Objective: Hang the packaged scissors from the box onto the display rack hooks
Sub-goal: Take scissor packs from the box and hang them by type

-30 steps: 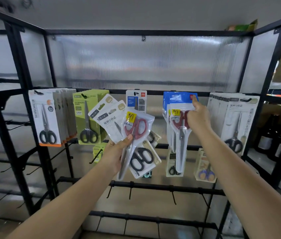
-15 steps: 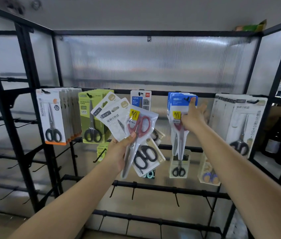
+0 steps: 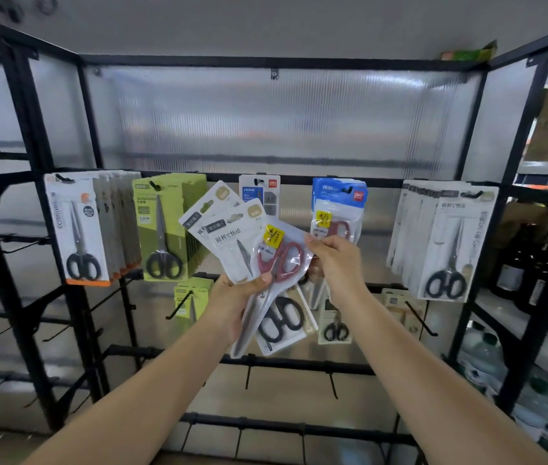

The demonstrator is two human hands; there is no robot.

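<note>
- A fan of scissors packs [image 3: 249,250] is gripped in the left hand [image 3: 232,297], before the display rack [image 3: 299,178].
- The front red-handled pack [image 3: 281,260] is pinched at its edge by the right hand [image 3: 336,263].
- Judged step: one pack is being drawn out; next, its hang hole must be threaded onto a hook [image 3: 346,190].

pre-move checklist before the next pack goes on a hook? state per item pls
1. Left hand holds the fanned packs: ok, thumb clamps them.
2. Right hand has the red-handled scissors pack: ok, fingers pinch its right edge.
3. Pack free of the fan: not ok, the left thumb lies on it too.
4. Matching hook: ok, blue-header packs with red handles hang up right.
5. Room left on that hook: cannot tell.
6. Pack's hang hole clear: cannot tell, top edge is blurred.
</note>
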